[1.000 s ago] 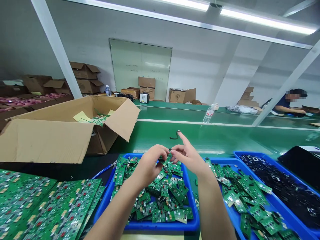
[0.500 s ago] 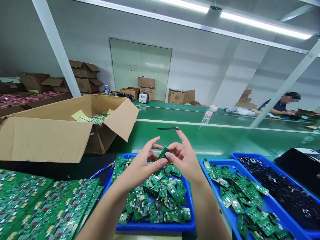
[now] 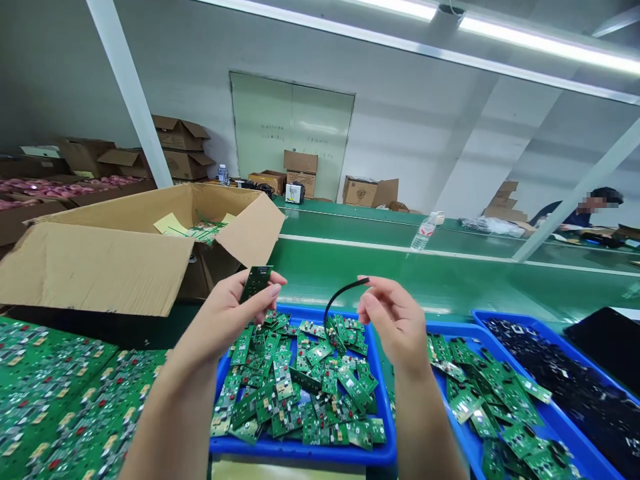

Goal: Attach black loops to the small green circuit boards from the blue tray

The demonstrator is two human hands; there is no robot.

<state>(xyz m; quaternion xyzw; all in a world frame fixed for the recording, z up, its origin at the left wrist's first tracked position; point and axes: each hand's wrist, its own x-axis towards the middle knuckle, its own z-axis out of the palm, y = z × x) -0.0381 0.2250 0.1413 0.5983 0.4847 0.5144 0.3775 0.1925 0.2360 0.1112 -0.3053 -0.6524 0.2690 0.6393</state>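
Observation:
My left hand (image 3: 225, 317) holds a small green circuit board (image 3: 255, 282) upright between thumb and fingers, above the left part of a blue tray (image 3: 300, 452). My right hand (image 3: 393, 320) pinches one end of a thin black strip (image 3: 341, 294) that curves down and left toward the tray. Several small green boards (image 3: 305, 380) lie heaped in that tray under both hands. The two hands are apart, with the strip between them.
A second blue tray (image 3: 463, 440) of green boards sits to the right, and a third (image 3: 550, 373) holds black parts. Large green panels (image 3: 55, 393) lie at left. An open cardboard box (image 3: 115, 260) stands behind them. Beyond runs a green conveyor (image 3: 400, 273) with a plastic bottle (image 3: 425, 232). A person (image 3: 580, 213) sits far right.
My hands have separated: the left carried the small board left and up, the right moved right with the black strip, which now hangs curved between them. The view shifted slightly.

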